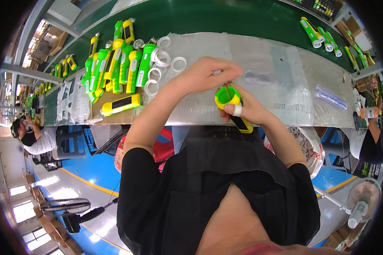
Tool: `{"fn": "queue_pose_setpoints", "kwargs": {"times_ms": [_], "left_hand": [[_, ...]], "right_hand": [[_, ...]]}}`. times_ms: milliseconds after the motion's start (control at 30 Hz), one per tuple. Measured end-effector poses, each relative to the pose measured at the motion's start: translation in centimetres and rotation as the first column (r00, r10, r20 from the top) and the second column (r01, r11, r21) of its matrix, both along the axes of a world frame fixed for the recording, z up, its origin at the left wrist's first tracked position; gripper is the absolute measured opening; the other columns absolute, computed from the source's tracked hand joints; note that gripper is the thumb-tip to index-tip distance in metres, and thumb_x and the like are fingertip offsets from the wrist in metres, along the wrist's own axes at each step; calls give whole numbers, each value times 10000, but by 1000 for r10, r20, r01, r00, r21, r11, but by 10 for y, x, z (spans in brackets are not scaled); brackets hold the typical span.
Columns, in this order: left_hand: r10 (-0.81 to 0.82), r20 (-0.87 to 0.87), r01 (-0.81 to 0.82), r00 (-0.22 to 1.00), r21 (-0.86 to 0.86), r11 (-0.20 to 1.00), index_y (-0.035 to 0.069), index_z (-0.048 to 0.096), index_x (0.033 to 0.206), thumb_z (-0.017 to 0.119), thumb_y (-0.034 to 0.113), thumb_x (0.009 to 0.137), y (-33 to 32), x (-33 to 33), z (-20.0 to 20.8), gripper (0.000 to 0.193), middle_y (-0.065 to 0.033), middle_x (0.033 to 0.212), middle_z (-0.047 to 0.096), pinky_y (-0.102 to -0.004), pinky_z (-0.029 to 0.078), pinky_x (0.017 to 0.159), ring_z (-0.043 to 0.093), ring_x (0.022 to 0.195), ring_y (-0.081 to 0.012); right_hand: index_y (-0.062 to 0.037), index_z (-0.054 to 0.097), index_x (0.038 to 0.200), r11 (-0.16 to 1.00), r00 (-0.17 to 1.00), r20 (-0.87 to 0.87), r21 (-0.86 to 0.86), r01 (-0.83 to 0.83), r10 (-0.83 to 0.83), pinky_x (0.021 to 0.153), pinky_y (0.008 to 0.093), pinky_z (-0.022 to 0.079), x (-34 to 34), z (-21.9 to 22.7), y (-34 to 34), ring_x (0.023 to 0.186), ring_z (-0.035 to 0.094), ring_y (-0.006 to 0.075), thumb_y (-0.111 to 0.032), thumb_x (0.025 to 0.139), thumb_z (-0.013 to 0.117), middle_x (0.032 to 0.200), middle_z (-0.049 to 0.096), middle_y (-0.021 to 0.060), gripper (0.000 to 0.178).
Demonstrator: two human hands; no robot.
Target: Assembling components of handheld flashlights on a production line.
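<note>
My right hand [254,109], with a white wrap around one finger, grips a yellow and green flashlight body [221,100]. The body is tilted, its wide round end facing up and uncapped, showing a green inside. Thin reddish wires [228,88] stick out of that opening. Just above it, my left hand [210,73] has its fingers drawn together at the upper end of the wires; its fingertips are partly hidden. Farther left lie white rings [178,64], beside a pile of green and yellow flashlights [123,68]. A single flashlight [121,104] rests nearer the table edge.
Clear plastic film covers the worktable [281,100]. A rolled clear plastic bag [330,97] lies at the right. More flashlights [310,32] stand on the green surface at the far right. Two people work at the sides. A fan [68,210] is at the lower left.
</note>
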State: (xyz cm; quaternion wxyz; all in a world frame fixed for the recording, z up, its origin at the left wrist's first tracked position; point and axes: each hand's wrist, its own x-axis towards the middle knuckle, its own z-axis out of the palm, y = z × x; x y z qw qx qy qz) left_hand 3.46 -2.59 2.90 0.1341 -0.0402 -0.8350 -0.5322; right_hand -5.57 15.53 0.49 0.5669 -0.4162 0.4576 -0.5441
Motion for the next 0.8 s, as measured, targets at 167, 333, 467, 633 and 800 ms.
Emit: {"fn": "queue_pose_setpoints", "kwargs": {"times_ms": [167, 333, 467, 633, 800], "left_hand": [[92, -8, -91, 996, 61, 994, 22, 694, 1083, 568, 228, 969, 9, 25, -11, 267, -102, 936, 689, -265, 492, 711, 632, 781, -155], [236, -382, -275, 893, -48, 960, 25, 657, 1039, 419, 166, 1001, 46, 32, -18, 279, -108, 971, 632, -371, 454, 814, 571, 907, -262], [158, -359, -174, 920, -12, 985, 19, 646, 1066, 371, 216, 1007, 59, 29, -28, 343, -131, 1097, 646, -403, 402, 957, 563, 1071, -317], [146, -434, -194, 889, -68, 979, 13, 623, 1153, 355, 203, 1008, 66, 0, -33, 359, -159, 1226, 608, -401, 390, 991, 548, 1143, -336], [378, -343, -485, 860, -320, 814, 15, 622, 1170, 705, 310, 828, 55, -54, -81, 458, -156, 1165, 604, -422, 422, 938, 541, 1090, -344]], "right_hand": [[-31, 466, 1205, 996, 992, -95, -20, 87, -88, 736, 324, 514, 7, -8, 9, 769, 618, 173, -338, 910, 645, 929, 606, 90, 462], [-23, 445, 1266, 978, 981, 54, -87, 189, -185, 743, 294, 509, 26, -8, 4, 853, 618, 150, -285, 951, 626, 1019, 587, 80, 447], [-33, 418, 1296, 939, 944, 77, -109, 327, -320, 737, 295, 510, 29, -16, 11, 842, 615, 154, -312, 957, 619, 1037, 578, 80, 483], [-76, 420, 1314, 863, 838, 316, -98, 496, -446, 686, 308, 500, 16, -26, 24, 778, 605, 177, -306, 988, 551, 977, 597, 111, 420], [-72, 447, 1304, 740, 726, 219, -25, 672, -651, 656, 311, 478, -11, -27, 53, 708, 589, 196, -385, 982, 514, 871, 604, 135, 454]]}}
